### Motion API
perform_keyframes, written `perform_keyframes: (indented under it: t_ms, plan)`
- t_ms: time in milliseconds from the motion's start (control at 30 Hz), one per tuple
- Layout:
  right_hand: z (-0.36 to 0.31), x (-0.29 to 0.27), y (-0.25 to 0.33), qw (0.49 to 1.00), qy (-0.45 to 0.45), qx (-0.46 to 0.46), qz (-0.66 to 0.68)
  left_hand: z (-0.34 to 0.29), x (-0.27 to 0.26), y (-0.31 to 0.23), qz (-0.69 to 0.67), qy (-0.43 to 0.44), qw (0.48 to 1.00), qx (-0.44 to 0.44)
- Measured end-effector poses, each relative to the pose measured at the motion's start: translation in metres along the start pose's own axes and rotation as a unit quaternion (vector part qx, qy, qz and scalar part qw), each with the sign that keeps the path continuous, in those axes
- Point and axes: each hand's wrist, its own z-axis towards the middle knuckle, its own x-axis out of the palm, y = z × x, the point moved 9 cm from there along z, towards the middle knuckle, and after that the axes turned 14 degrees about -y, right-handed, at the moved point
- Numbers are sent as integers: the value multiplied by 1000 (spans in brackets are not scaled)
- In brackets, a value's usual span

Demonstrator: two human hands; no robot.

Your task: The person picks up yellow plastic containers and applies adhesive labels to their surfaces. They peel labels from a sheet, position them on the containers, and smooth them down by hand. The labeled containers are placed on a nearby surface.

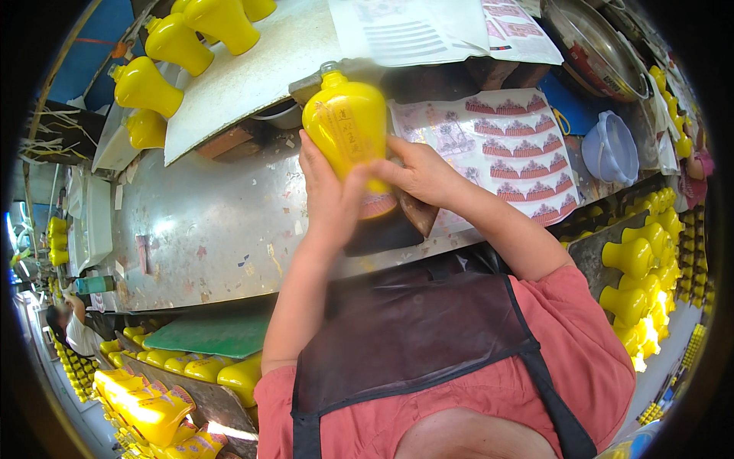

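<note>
A glossy yellow bottle [348,115] with a bare neck and red printing on its front leans over the metal table [206,222] in front of me. My left hand [329,187] is closed round its left side, thumb against the lower front. From the right, my right hand [413,172] grips the lower body, its thumb and fingertips pressing near the other thumb. A band of red pattern shows at the bottle's base, just below the hands. Under it sits a dark block with a brown side [417,214]. My fingers behind the bottle are hidden.
Right of the bottle lies a sheet of red patterned decals [524,145]. Beyond are a white board [260,73] with several yellow bottles [180,44], a lavender bucket [609,149] and a metal basin [592,46]. More yellow bottles crowd both sides below; another person [76,325] is far left.
</note>
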Motion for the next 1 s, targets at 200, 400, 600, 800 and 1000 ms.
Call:
perform_keyframes:
  t_ms: [200,400,600,800,1000]
  plan:
    - [-1,-1,-1,1000,8,7,-11,2,2,11,-14,8,1000,-5]
    - [0,-5,7,998,-35,-57,0,2,4,22,-164,-2,985,-53]
    - [-1,-33,-20,916,-60,202,341,-6,2,30,-271,15,959,-83]
    - [-23,-32,74,950,-184,-249,-38,-3,3,31,-107,-4,994,11]
    - [-6,-56,108,864,-328,-362,-123,14,-10,10,-163,-58,985,16]
